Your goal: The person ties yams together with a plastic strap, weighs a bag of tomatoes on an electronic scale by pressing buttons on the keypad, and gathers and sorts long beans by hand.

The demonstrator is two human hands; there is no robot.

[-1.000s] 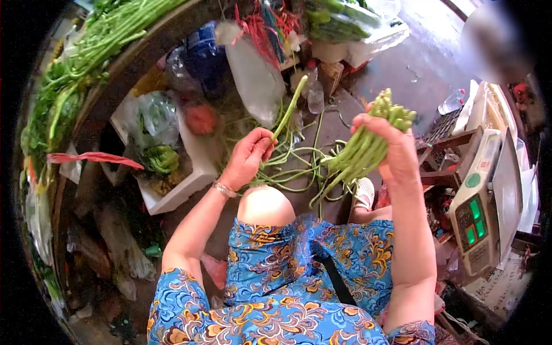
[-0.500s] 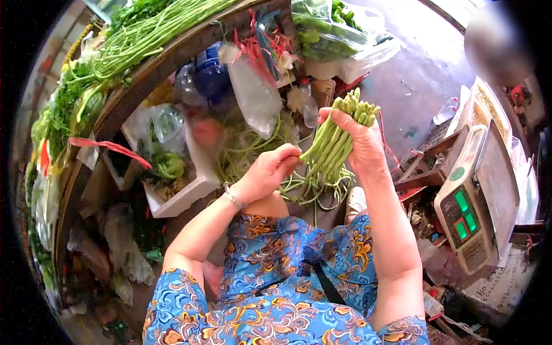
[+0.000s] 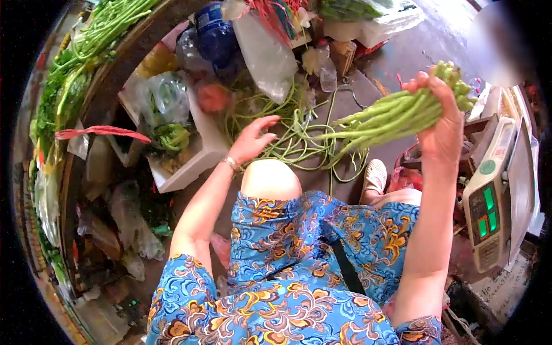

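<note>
My right hand (image 3: 440, 115) is wrapped round a thick bunch of long green beans (image 3: 385, 121). The bunched ends stick out past my thumb, and the long strands slant down to the left. My left hand (image 3: 254, 140) is empty, its fingers apart, just above my knee. Loose long beans (image 3: 296, 141) lie tangled on the floor beyond my knees, close to the left fingertips. Some strands of the held bunch hang over that pile, so I cannot tell where they end.
A white foam box (image 3: 198, 167) with greens and plastic bags stands at left. Vegetables lie along the curved shelf (image 3: 103, 75). A digital scale (image 3: 489, 201) stands at right. A clear plastic bag (image 3: 264, 63) hangs ahead. A blurred round shape is at upper right.
My right hand has swung right and up with the bean bunch, now tilted sideways. My left hand has let go of the strands and moved left, fingers spread. The view has shifted.
</note>
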